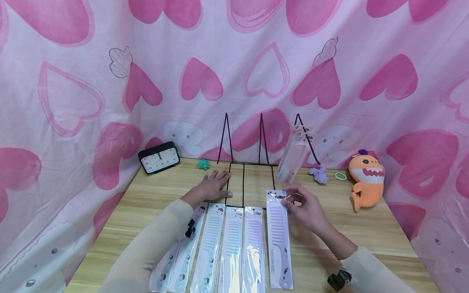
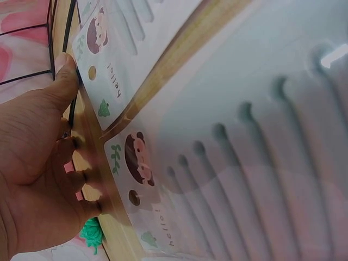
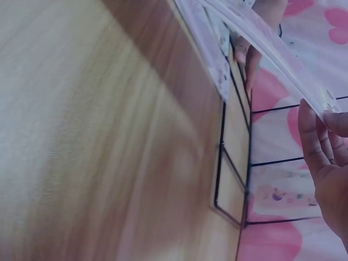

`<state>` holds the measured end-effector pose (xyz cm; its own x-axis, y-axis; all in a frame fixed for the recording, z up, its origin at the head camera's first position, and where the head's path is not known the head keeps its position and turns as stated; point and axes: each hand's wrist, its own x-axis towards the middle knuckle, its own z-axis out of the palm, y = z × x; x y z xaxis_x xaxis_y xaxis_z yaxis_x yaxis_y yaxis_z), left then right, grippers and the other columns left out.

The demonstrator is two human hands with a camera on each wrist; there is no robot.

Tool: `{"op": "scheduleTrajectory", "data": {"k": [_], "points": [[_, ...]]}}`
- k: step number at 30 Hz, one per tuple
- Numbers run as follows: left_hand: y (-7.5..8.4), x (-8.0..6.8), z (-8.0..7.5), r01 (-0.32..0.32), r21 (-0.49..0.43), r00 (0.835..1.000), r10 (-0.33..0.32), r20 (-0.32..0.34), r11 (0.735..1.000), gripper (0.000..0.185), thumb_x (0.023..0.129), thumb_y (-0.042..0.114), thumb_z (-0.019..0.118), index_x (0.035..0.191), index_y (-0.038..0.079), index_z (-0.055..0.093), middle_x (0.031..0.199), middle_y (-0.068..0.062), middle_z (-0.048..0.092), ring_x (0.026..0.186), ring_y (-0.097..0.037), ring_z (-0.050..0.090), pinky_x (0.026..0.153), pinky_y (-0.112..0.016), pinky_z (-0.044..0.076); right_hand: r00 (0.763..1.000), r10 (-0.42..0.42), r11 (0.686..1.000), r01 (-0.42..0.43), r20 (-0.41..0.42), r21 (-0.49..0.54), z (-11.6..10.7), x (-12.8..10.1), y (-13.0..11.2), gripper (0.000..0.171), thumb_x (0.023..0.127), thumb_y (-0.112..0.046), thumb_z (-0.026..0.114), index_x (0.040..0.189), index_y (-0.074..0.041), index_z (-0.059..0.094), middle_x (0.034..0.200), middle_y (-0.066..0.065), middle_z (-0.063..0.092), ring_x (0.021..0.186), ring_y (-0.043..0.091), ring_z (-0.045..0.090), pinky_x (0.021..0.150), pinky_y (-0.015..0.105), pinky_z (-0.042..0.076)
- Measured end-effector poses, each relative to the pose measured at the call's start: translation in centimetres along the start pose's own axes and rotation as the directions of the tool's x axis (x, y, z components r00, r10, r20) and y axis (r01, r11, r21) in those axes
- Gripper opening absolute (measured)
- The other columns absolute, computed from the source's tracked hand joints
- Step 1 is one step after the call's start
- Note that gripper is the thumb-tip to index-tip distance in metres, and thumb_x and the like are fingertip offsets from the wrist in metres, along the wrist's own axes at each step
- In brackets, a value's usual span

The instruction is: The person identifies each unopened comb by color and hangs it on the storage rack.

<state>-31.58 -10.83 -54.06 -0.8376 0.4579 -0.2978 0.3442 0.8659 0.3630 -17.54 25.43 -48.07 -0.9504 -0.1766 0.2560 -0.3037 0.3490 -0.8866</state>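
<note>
On table | right hand (image 1: 305,207) pinches packaged comb (image 1: 279,238) top | handle toward person

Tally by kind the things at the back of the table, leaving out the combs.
Clock: 1
Plush toys: 2
Hair ties: 2
Wire stand: 1
Total: 6

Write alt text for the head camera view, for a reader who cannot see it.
A person's right hand pinches the top of a packaged purple comb on a wooden table, while the left hand rests flat beside a black wire rack. Four more packaged combs lie in a row; another packaged comb leans on the rack, before a pink heart-print curtain.
</note>
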Motion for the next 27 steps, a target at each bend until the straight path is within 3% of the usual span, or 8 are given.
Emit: {"op": "scheduleTrajectory", "data": {"k": [8, 13, 18, 22, 27], "points": [[-0.5, 0.7, 0.1, -0.001, 0.005, 1.000, 0.001, 0.016, 1.000, 0.101, 0.104, 0.075, 0.058, 0.180, 0.026, 0.013, 0.189, 0.000, 0.001, 0.174, -0.041, -0.006, 0.139, -0.071, 0.000, 0.998, -0.025, 0.996, 0.020, -0.055, -0.083, -0.7, 0.4, -2.3, 0.038, 0.097, 0.002, 0.082, 0.132, -0.006, 0.071, 0.124, 0.016, 0.075, 0.096, 0.009, 0.073, 0.079, 0.023, 0.068], [0.0, 0.0, -0.3, -0.012, -0.004, 1.000, 0.013, 0.010, 1.000, 0.101, 0.104, 0.076, 0.056, 0.180, 0.025, 0.014, 0.189, -0.002, 0.002, 0.174, -0.043, -0.005, 0.138, -0.073, 0.001, 0.992, -0.071, 0.993, 0.060, -0.105, -0.102, -0.9, 0.9, -3.6, 0.039, 0.097, 0.002, 0.082, 0.133, -0.009, 0.073, 0.124, 0.013, 0.076, 0.096, 0.004, 0.072, 0.081, 0.021, 0.067], [0.5, -0.6, -0.6, -0.016, -0.014, 1.000, 0.016, 0.007, 1.000, 0.099, 0.105, 0.074, 0.056, 0.179, 0.022, 0.016, 0.189, -0.003, 0.003, 0.174, -0.043, -0.005, 0.137, -0.074, 0.000, 0.979, -0.137, 0.989, 0.125, -0.150, -0.082, -0.8, 1.5, -5.1, 0.040, 0.095, 0.007, 0.082, 0.132, -0.006, 0.073, 0.122, 0.012, 0.075, 0.096, 0.003, 0.073, 0.084, 0.019, 0.066], [-0.4, 0.3, 0.1, -0.028, 0.005, 1.000, 0.028, -0.007, 1.000, 0.103, 0.102, 0.079, 0.056, 0.179, 0.025, 0.016, 0.189, -0.002, 0.004, 0.174, -0.044, -0.004, 0.137, -0.075, 0.002, 0.969, -0.188, 0.982, 0.185, -0.160, -0.037, -0.7, 2.0, -6.3, 0.042, 0.094, 0.012, 0.080, 0.132, -0.005, 0.073, 0.121, 0.006, 0.075, 0.098, 0.004, 0.074, 0.085, 0.021, 0.067], [-0.4, 0.4, 0.1, -0.017, 0.003, 1.000, 0.017, 0.000, 1.000, 0.103, 0.101, 0.078, 0.057, 0.179, 0.026, 0.016, 0.189, -0.001, 0.004, 0.174, -0.042, -0.004, 0.138, -0.074, 0.002, 0.955, -0.254, 0.965, 0.260, -0.155, 0.022, -0.5, 2.5, -7.3, 0.041, 0.093, 0.016, 0.079, 0.130, -0.001, 0.073, 0.120, -0.003, 0.075, 0.099, 0.007, 0.075, 0.083, 0.024, 0.068]]}}
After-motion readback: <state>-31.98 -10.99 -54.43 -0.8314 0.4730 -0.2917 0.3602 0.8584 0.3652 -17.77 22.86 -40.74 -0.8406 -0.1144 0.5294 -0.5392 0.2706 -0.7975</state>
